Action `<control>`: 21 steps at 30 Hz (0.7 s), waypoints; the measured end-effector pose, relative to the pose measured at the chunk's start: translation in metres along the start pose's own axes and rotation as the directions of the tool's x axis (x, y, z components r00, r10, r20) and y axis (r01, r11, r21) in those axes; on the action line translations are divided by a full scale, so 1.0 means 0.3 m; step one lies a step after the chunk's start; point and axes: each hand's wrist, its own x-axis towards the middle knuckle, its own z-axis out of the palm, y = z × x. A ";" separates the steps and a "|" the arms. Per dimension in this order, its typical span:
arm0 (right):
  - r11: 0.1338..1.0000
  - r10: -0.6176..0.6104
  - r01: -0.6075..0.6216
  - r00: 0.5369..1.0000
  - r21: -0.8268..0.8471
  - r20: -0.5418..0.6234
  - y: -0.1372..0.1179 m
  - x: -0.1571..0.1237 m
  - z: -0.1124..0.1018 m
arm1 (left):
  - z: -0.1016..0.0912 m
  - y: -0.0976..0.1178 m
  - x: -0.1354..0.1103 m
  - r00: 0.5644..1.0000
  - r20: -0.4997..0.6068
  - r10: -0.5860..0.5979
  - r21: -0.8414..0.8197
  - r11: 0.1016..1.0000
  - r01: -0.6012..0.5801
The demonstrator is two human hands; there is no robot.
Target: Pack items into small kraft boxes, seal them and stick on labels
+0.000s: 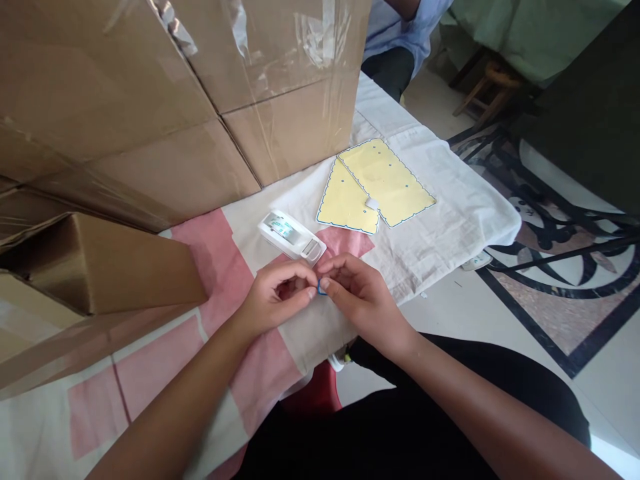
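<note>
My left hand (283,293) and my right hand (357,290) meet over the near edge of the cloth-covered table. Between their fingertips is a tiny blue-edged piece (323,287), mostly covered by the fingers. The right thumb and fingers pinch it, and the left thumb and forefinger press at its left side. Just beyond my fingers lies a white plastic case (291,235) with a clear window and teal print. Farther back, two yellow cards (385,180) with scalloped blue borders overlap, and a small white piece (371,203) rests on them.
Large taped cardboard boxes (295,127) rise at the back left. An open cardboard box (135,267) sits at the left on the pink and white tablecloth (450,193). Another person (400,40) sits past the boxes. A wooden stool (493,83) stands on the floor behind.
</note>
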 end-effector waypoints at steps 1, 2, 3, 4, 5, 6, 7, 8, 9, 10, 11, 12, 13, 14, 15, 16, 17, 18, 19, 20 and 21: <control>1.000 -0.001 0.001 1.000 -0.004 -0.003 -0.001 -0.001 0.000 | 0.001 0.000 0.000 1.000 0.002 0.003 0.000 1.000 -0.003; 1.000 -0.007 0.007 1.000 -0.012 -0.006 -0.002 -0.001 0.001 | 0.001 0.001 -0.001 1.000 0.005 0.005 -0.002 1.000 -0.005; 1.000 -0.014 0.014 1.000 -0.021 -0.007 -0.002 -0.002 0.002 | 0.001 0.001 -0.001 1.000 0.008 0.004 -0.006 1.000 -0.004; 0.999 -0.019 0.019 1.000 -0.031 -0.007 -0.003 -0.002 0.002 | 0.001 0.001 -0.001 1.000 0.010 0.003 -0.010 1.000 -0.003; 0.999 -0.022 0.022 1.000 -0.039 -0.005 -0.003 -0.002 0.003 | 0.001 0.000 -0.001 1.000 0.010 -0.001 -0.013 1.000 0.001; 0.999 -0.025 0.025 1.000 -0.041 -0.005 -0.003 -0.003 0.003 | 0.001 0.000 -0.001 1.000 0.009 -0.005 -0.014 1.000 0.005; 0.999 -0.029 0.029 1.000 -0.038 -0.004 -0.003 -0.003 0.004 | 0.000 0.000 -0.001 1.000 0.007 -0.006 -0.013 1.000 0.006; 0.999 -0.032 0.032 0.999 -0.034 -0.004 -0.002 -0.003 0.004 | 0.000 -0.001 -0.001 1.000 0.007 -0.006 -0.012 1.000 0.006; 0.999 -0.034 0.033 0.999 -0.030 -0.005 0.000 -0.002 0.004 | -0.001 -0.001 -0.001 1.000 0.007 -0.006 -0.010 1.000 0.006; 0.999 -0.036 0.035 0.999 -0.027 -0.007 0.001 -0.002 0.004 | -0.001 -0.001 -0.001 1.000 0.008 -0.004 -0.009 1.000 0.004; 0.999 -0.038 0.038 0.999 -0.027 -0.009 0.002 -0.002 0.004 | -0.002 -0.001 -0.001 1.000 0.009 -0.001 -0.010 1.000 0.001; 0.999 -0.038 0.038 0.999 -0.029 -0.011 0.003 -0.002 0.004 | -0.002 0.000 -0.001 1.000 0.011 0.000 -0.010 1.000 0.000; 0.999 -0.036 0.035 0.999 -0.032 -0.012 0.003 -0.002 0.003 | -0.002 0.000 -0.001 1.000 0.013 -0.001 -0.012 1.000 0.001; 0.999 -0.033 0.032 0.999 -0.032 -0.013 0.003 -0.002 0.003 | -0.002 0.000 -0.001 1.000 0.015 -0.002 -0.016 1.000 0.003; 0.999 -0.029 0.029 1.000 -0.030 -0.012 0.003 -0.002 0.003 | -0.002 0.000 -0.001 1.000 0.016 -0.003 -0.021 1.000 0.003; 0.999 -0.024 0.023 1.000 -0.023 -0.010 0.003 -0.002 0.002 | -0.001 -0.001 -0.001 1.000 0.016 -0.001 -0.028 1.000 0.001; 1.000 -0.017 0.017 1.000 -0.014 -0.008 0.003 -0.002 0.001 | -0.001 -0.002 -0.001 1.000 0.016 0.003 -0.036 0.999 -0.002; 1.000 -0.011 0.011 1.000 -0.004 -0.007 0.003 -0.002 0.000 | -0.001 -0.003 -0.001 1.000 0.014 0.008 -0.042 0.999 -0.007; 1.000 -0.007 0.007 1.000 0.004 -0.006 0.003 -0.002 -0.001 | -0.001 -0.004 0.000 1.000 0.013 0.011 -0.046 0.999 -0.010; 1.000 -0.001 0.001 1.000 0.010 -0.006 0.003 -0.002 -0.002 | -0.001 -0.006 0.000 1.000 0.012 0.012 -0.048 0.999 -0.011; 1.000 0.007 -0.007 1.000 0.015 -0.006 0.003 -0.001 -0.003 | -0.001 -0.008 0.001 1.000 0.012 0.012 -0.050 0.999 -0.011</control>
